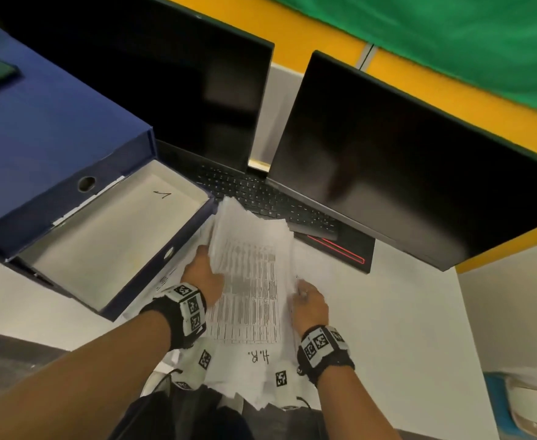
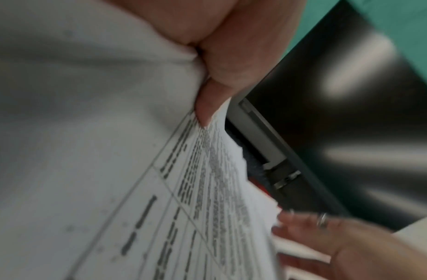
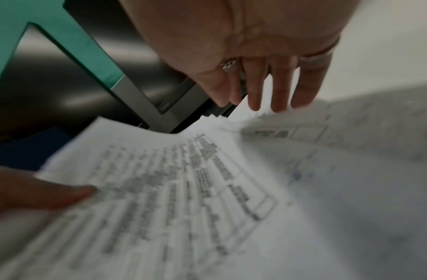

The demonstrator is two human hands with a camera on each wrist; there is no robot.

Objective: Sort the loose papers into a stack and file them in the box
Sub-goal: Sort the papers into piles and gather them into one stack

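Your left hand [image 1: 202, 274] pinched the papers [image 1: 248, 281] lifted off the tabletop [image 1: 403, 312], right hand [image 1: 311, 301] looked loose-fingered at their other edge, and the open box [image 1: 178, 246] sat just left, nearer your left.

Two dark monitors [image 1: 413, 160] stand side by side at the back of a white table [image 1: 403, 312]. A black keyboard [image 1: 260, 195] lies below them (partly tucked under the screens). Behind are a yellow wall [image 1: 451, 87] and a green sheet [image 1: 451, 33].
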